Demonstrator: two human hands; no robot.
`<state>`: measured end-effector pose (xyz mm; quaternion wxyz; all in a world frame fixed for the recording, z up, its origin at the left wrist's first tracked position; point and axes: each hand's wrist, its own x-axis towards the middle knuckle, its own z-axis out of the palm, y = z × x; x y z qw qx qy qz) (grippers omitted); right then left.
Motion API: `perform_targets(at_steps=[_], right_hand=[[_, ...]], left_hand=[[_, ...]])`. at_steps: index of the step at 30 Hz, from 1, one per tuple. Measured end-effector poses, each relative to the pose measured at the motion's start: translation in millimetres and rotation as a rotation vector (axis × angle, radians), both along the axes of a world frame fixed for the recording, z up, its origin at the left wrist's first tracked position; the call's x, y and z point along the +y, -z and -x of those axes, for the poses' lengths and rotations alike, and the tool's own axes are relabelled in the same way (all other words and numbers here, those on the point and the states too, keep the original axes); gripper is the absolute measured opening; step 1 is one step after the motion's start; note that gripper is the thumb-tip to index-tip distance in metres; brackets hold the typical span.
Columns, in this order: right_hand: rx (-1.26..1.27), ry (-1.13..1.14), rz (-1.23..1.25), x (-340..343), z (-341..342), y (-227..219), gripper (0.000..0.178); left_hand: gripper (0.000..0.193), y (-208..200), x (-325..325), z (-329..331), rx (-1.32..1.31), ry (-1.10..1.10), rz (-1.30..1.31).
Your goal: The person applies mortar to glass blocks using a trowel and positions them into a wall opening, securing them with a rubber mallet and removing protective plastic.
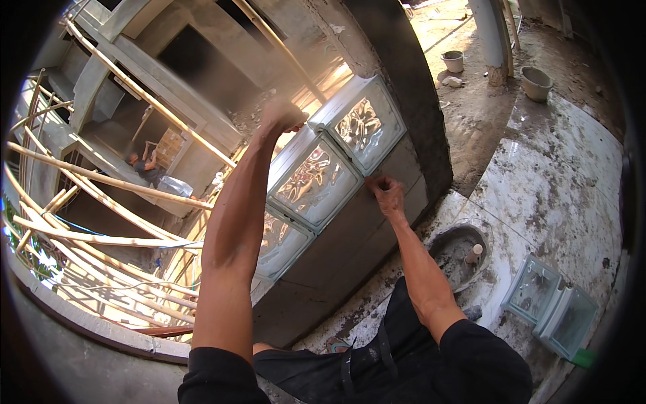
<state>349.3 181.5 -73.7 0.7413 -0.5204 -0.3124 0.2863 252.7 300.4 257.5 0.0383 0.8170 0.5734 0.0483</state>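
Note:
Three glass blocks stand in a row along the top of a low grey wall [336,259]: a far glass block [367,128], a middle glass block [316,185] and a partly hidden near glass block [279,242]. The far one sits a little out of line with the middle one. My left hand [286,116] is closed at the far side of the row, by the joint between the far and middle blocks. Low on the near side of that joint, my right hand [387,193] has its fingers curled together. What either hand pinches, if anything, is too small to make out.
A mortar bowl [488,232] with an upright handle [474,253] stands on the stained tiled floor [545,182]. Two loose glass blocks [531,289] lie to the right. Buckets [536,84] stand farther back. Bamboo poles [101,236] and another person [148,165] are beyond the wall.

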Motion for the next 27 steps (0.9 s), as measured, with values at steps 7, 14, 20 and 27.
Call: perform_targets(at_steps=[7,14,20,27], right_hand=[[0.067,-0.052,-0.009,0,2,0,0.04],[0.084,-0.084,0.024,-2,-2,1,0.041],[0.006,-0.117,0.072,-5,-6,-2,0.044],[0.005,-0.192,0.07,-84,-38,-18,0.033]], left_hand=[[0.023,13,27,16,-0.155,-0.028,0.104],[0.021,26,38,19,-0.242,-0.085,0.187],[0.015,26,44,26,-0.342,-0.131,0.262],[0.02,18,87,31,-0.355,0.068,0.378]])
